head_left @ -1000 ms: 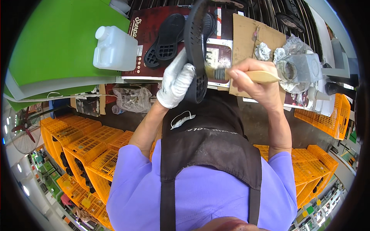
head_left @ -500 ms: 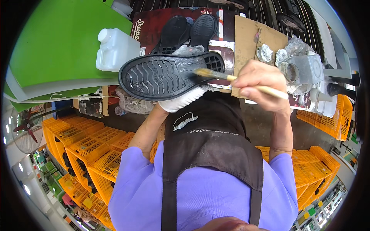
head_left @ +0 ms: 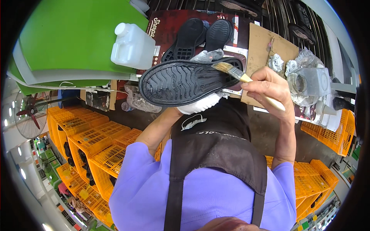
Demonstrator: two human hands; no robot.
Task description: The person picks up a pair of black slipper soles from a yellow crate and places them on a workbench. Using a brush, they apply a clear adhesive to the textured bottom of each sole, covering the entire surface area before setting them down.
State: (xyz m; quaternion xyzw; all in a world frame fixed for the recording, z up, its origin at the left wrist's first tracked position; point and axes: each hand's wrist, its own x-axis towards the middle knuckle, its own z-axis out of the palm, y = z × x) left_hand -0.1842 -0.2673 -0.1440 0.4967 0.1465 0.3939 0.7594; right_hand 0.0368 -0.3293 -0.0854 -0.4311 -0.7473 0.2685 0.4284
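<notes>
Black shoe sole (head_left: 169, 82) held up between two hands, brush (head_left: 245, 79) at its inner face.
The gloved left hand (head_left: 203, 104) grasps the sole from beneath, mostly hidden by it; the bare right hand (head_left: 269, 89), just beyond the sole's right end, pinches the brush handle, bristles over the sole's narrower part.

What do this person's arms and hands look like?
The left hand wears a white, wrinkled fabric glove, partly hidden from view. The right hand is bare, with no glove. Both forearms are bare below short, plain lavender sleeves.
</notes>
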